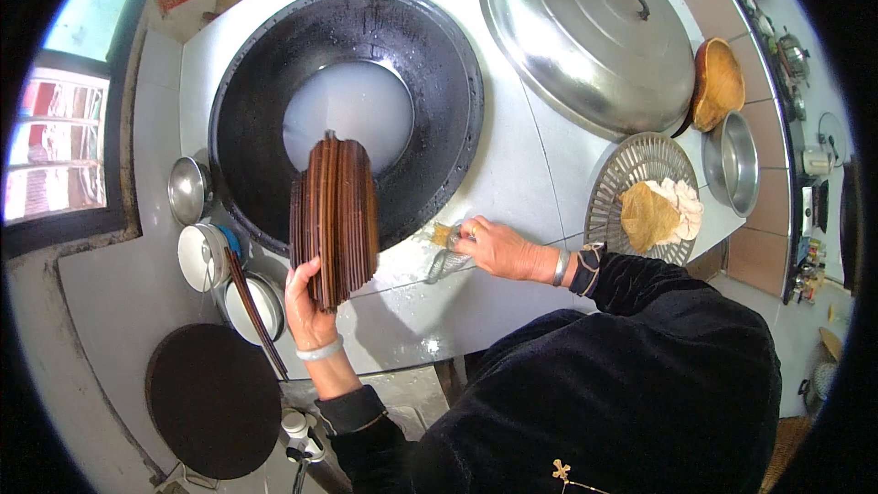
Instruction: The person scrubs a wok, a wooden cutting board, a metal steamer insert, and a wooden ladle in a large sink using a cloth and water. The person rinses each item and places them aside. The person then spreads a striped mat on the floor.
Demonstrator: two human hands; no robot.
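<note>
My left hand (pixel 310 305) grips the lower end of a ribbed, dark brown bamboo brush or bundle of sticks (pixel 336 219); which of these it is, I cannot tell. Its top reaches over a large black wok (pixel 439 171) with cloudy water (pixel 346 106) in its bottom. To the right of the wok, my right hand (pixel 490 243) is closed on a grey mesh cloth or scrubber (pixel 449 262) at the white tiled counter (pixel 542 171). A small yellowish piece (pixel 441 233) shows by its fingertips. The counter under it looks wet.
A big metal lid (pixel 590 34) lies at the upper right, near a wooden gourd-like bowl (pixel 719 84) and a metal basin (pixel 735 163). A slatted basket (pixel 603 199) holds cloths (pixel 648 216). Bowls (pixel 202 257), chopsticks (pixel 255 312) and a dark round board (pixel 214 401) stand at left.
</note>
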